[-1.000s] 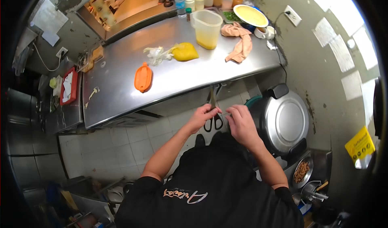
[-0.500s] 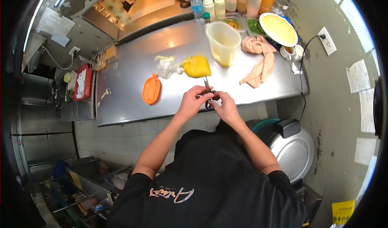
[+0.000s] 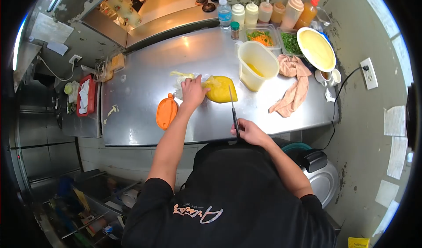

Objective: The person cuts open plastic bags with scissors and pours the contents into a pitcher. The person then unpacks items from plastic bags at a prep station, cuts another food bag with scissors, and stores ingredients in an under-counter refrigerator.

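My left hand (image 3: 194,92) is on the clear, gathered end of a plastic bag, its fingers closed on it. The bag's yellow-filled part (image 3: 221,89) lies on the steel table (image 3: 145,72), just right of that hand. My right hand (image 3: 249,133) holds black-handled scissors (image 3: 234,116) by the table's front edge, with the blades pointing up toward the yellow part. An orange lid (image 3: 167,112) lies below and left of my left hand. Behind the bag, to the right, stands a clear pitcher (image 3: 258,65) with some yellow liquid inside.
A pink cloth (image 3: 292,87) lies right of the pitcher. Tubs of carrot shreds (image 3: 262,38) and chopped greens (image 3: 291,43), a yellow oval dish (image 3: 316,49), and several bottles (image 3: 265,11) stand behind. A red tray (image 3: 86,96) sits at the left; a cable (image 3: 334,111) hangs at the right.
My hands have moved apart from around the scissors. The left went to the bag's clear end, while the right keeps the scissors. Earlier both hands were below the table edge.
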`<move>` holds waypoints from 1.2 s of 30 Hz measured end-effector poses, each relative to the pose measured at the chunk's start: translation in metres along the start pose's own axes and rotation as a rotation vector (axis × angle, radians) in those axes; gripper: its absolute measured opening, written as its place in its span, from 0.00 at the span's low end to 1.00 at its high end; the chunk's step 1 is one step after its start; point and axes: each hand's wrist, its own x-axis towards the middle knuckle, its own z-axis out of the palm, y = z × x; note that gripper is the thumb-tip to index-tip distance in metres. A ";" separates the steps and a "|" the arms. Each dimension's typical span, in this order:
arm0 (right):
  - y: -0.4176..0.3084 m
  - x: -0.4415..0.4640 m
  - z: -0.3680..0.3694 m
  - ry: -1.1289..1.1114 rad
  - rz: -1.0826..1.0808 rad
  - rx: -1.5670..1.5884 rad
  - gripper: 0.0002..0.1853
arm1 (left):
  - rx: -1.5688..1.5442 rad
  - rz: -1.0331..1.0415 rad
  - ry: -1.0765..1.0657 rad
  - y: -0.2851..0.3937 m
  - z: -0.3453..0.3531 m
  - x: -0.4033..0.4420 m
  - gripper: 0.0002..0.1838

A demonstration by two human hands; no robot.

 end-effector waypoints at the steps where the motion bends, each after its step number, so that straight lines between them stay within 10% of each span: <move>1: 0.004 0.007 0.005 -0.066 -0.025 0.057 0.16 | 0.008 -0.046 -0.140 -0.009 0.000 0.007 0.19; 9: -0.018 0.063 0.020 -0.172 0.146 0.204 0.36 | -0.100 0.141 -0.075 -0.024 -0.057 0.030 0.09; 36: -0.040 0.135 0.048 -0.274 -0.035 0.572 0.37 | -0.493 0.140 0.007 -0.038 -0.070 0.023 0.07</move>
